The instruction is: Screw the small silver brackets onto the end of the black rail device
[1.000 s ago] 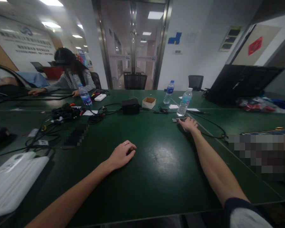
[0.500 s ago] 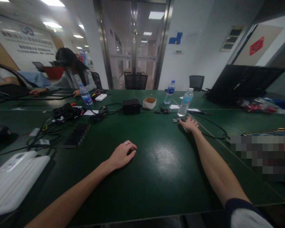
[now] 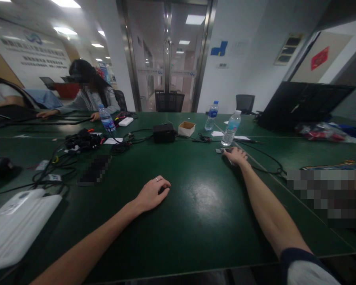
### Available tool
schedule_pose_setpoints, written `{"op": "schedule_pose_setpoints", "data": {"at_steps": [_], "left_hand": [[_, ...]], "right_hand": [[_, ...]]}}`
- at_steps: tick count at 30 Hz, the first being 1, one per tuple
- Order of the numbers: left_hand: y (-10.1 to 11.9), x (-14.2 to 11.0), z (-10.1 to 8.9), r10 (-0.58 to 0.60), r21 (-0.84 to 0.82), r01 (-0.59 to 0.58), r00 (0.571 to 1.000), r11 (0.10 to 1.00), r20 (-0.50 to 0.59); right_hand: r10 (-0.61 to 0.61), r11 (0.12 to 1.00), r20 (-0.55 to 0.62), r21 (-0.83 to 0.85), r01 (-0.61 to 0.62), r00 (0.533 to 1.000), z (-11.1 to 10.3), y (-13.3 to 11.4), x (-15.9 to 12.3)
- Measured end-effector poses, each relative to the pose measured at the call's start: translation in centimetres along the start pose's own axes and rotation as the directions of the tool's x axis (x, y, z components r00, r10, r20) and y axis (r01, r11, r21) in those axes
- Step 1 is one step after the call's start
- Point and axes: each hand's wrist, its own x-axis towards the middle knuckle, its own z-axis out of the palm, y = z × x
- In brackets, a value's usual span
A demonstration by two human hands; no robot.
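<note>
My left hand [image 3: 153, 193] rests on the green table [image 3: 178, 237], a ring on one finger. Its fingers curve loosely with the thumb held apart, and I see nothing in it. Farther off to the right, my right hand [image 3: 236, 154] lies low over a small silver-and-black object [image 3: 218, 150], thumb and fingers around it. One end sticks out to the left; the rest is hidden under the hand, so its kind is unclear. Just behind that hand stands an upright water bottle [image 3: 231, 128] with a light blue label.
Behind are a second bottle [image 3: 211, 115], a small open box [image 3: 186, 128] and a black box-shaped device [image 3: 163, 133] with cables. At left lie a phone-like dark slab [image 3: 94, 170], tangled cables [image 3: 83, 139] and white cases [image 3: 20, 225]. A person [image 3: 90, 93] sits across, far left.
The view shifts very slightly. Both hands and the things on the table keep their places.
</note>
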Motion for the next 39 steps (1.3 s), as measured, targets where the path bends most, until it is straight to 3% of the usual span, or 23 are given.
{"op": "schedule_pose_setpoints", "data": {"at_steps": [39], "left_hand": [[-0.41,-0.07,0.13,-0.012,-0.018,0.013,1.0,1.0,0.025]], "right_hand": [[0.003,1.0,-0.032,0.022,-0.002,0.999,0.41,0.22,0.48]]}}
